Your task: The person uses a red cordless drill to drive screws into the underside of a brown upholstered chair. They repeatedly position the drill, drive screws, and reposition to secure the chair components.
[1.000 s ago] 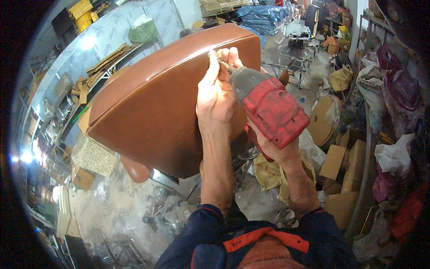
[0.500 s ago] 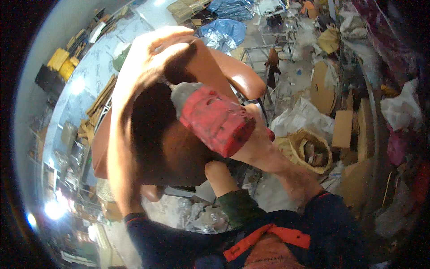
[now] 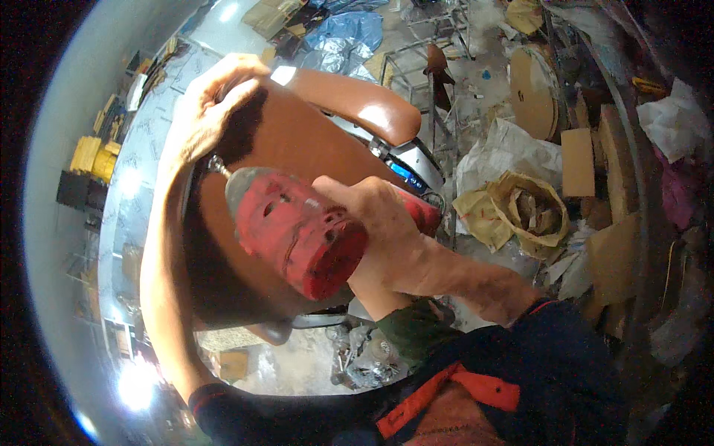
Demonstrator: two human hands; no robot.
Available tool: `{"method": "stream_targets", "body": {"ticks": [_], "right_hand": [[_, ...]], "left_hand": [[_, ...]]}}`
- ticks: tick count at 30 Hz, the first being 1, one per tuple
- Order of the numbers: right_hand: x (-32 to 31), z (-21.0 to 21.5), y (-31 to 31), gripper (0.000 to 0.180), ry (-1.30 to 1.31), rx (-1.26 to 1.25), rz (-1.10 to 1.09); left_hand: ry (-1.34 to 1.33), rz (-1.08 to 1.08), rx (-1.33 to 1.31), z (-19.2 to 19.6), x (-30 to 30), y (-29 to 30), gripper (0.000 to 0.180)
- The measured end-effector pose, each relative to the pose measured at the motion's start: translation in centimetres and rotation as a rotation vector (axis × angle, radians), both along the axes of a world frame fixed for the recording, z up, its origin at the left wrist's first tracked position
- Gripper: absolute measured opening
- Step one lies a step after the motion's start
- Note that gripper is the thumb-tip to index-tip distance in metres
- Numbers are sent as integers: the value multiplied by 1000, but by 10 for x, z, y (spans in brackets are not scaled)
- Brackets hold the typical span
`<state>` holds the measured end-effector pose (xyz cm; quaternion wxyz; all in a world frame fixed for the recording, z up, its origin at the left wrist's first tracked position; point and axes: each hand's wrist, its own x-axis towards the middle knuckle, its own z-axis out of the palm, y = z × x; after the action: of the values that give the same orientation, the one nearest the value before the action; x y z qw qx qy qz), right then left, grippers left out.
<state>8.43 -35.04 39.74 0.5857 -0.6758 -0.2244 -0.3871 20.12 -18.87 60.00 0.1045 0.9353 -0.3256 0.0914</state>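
Moved since earlier frame: brown seat panel (image 3: 297, 141) has swung nearer and more upright; left hand has shifted to its top left edge; drill has swung to point left.
Left hand (image 3: 204, 115): mine, fingers curled together over the panel's upper left edge, clamped on it, thumb side toward me.
Right hand (image 3: 387, 230): mine, fingers wrapped tight round the handle of the red power drill (image 3: 305, 230).
Drill: body lies across the panel's middle; grey chuck and bit (image 3: 217, 166) point at the panel's left edge, just below my left hand.
Seat panel: brown, glossy, curved; its padded right end catches light near the metal frame (image 3: 424, 160).
Floor, right side: crumpled tan paper (image 3: 520, 208), flat cardboard pieces (image 3: 576, 160), round wooden disc (image 3: 532, 89).
Floor, top: blue tarpaulin (image 3: 349, 30).
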Motion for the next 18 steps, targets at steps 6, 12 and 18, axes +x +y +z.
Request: {"method": "stream_targets", "body": {"ticks": [6, 12, 18], "right_hand": [[8, -1, 2, 40, 149, 23, 318], [8, 0, 1, 39, 182, 3, 364], [12, 1, 1, 37, 57, 37, 404]], "left_hand": [[39, 24, -56, -6, -4, -16, 21], [75, 139, -65, -6, -5, -4, 25], [52, 96, -25, -4, -3, 2, 27]]}}
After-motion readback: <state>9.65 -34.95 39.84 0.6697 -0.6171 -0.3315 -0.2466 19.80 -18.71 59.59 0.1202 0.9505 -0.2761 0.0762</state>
